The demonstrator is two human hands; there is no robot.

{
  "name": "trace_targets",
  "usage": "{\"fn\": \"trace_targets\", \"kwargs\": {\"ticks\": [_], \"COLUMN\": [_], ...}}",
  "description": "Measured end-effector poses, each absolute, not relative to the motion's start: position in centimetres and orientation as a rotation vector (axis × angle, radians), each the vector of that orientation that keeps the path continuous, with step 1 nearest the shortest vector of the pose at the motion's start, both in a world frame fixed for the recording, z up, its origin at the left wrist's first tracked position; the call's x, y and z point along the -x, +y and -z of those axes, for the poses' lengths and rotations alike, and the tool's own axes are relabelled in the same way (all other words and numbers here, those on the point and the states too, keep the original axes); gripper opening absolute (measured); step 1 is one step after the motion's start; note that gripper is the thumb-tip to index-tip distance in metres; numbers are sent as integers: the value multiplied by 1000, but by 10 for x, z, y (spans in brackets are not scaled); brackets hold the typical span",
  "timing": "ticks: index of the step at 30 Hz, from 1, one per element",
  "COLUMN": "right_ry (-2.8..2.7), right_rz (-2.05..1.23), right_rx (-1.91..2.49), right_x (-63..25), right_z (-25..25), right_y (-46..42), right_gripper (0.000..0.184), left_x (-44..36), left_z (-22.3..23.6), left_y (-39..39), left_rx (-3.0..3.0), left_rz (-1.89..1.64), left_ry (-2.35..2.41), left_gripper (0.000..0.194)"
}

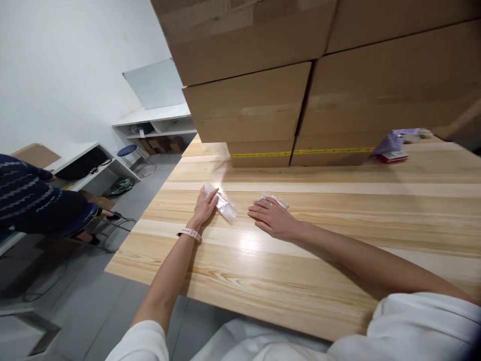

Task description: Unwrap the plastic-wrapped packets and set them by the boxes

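On the wooden table (225, 265) lies a small clear plastic bag (227, 208), long and flat, with a shiny surface. My left hand (205, 206) has its thumb and fingers closed on the bag's upper left end. To the right, my right hand (273, 219) lies palm down, fingers stretched, over a second, silvery plastic packet (280, 201). Most of that packet is hidden under the fingers, and what is inside cannot be made out. The two packets lie apart from each other.
Large stacked cardboard boxes (248, 115) stand at the table's far side. Behind them on the right are a purple plastic bag (387, 143) and a red and white box (393, 157). At left, a person (33, 195) sits on a stool near white shelves (116, 168); another stool (128, 150) stands beyond.
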State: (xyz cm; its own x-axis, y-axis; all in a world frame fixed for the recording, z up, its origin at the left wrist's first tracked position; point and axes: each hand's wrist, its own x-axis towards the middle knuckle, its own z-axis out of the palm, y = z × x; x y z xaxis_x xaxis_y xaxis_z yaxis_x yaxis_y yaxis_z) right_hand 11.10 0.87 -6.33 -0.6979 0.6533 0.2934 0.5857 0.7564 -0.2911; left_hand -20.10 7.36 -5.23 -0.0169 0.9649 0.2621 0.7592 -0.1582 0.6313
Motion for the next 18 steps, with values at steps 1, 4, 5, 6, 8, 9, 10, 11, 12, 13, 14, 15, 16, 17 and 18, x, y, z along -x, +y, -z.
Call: {"fn": "trace_targets", "kwargs": {"ticks": [1, 4, 5, 6, 8, 9, 10, 11, 12, 13, 14, 15, 16, 17, 18], "right_ry": [-2560, -2501, -2459, -2398, -2220, -2121, -2029, -1953, -1904, -1886, -1892, -1908, -1927, -1938, -1939], "right_rz": [-243, -219, -191, -148, -33, 11, 30, 22, -11, -55, -99, -132, -152, -159, -159], "right_rx": [966, 1066, 1132, 1220, 1437, 1541, 1632, 1704, 1750, 1769, 1763, 1742, 1713, 1684, 1662], "right_x": [-126, -174, -190, -207, -236, -249, -259, -268, -274, -279, -281, -283, -284, -284, -285], "right_z": [63, 65, 66, 68, 73, 77, 80, 83, 86, 88, 90, 91, 91, 92, 92], "right_y": [-1, -37, -50, -61, -81, -88, -94, -97, -99, -99, -98, -97, -95, -94, -93], "right_gripper": [42, 44, 44, 45, 58, 70, 83, 92, 96, 95, 91, 85, 80, 76, 73], "left_x": [188, 140, 121, 101, 58, 36, 15, -5, -23, -38, -51, -59, -64, -66, -64], "left_z": [55, 64, 68, 71, 75, 77, 78, 78, 79, 79, 78, 78, 77, 76, 75], "left_y": [69, 61, 61, 61, 62, 63, 64, 64, 64, 65, 65, 65, 66, 65, 64], "left_rx": [-1999, -2093, -2113, -2128, -2166, -2186, -2207, -2230, -2255, -2278, -2296, -2314, -2325, -2325, -2320], "left_rz": [-922, -848, -838, -831, -813, -801, -785, -763, -738, -712, -690, -674, -666, -669, -679], "left_ry": [1738, 1551, 1500, 1452, 1367, 1328, 1291, 1259, 1233, 1213, 1196, 1184, 1176, 1171, 1174], "left_gripper": [40, 42, 42, 42, 41, 40, 40, 41, 41, 41, 42, 42, 42, 42, 42]}}
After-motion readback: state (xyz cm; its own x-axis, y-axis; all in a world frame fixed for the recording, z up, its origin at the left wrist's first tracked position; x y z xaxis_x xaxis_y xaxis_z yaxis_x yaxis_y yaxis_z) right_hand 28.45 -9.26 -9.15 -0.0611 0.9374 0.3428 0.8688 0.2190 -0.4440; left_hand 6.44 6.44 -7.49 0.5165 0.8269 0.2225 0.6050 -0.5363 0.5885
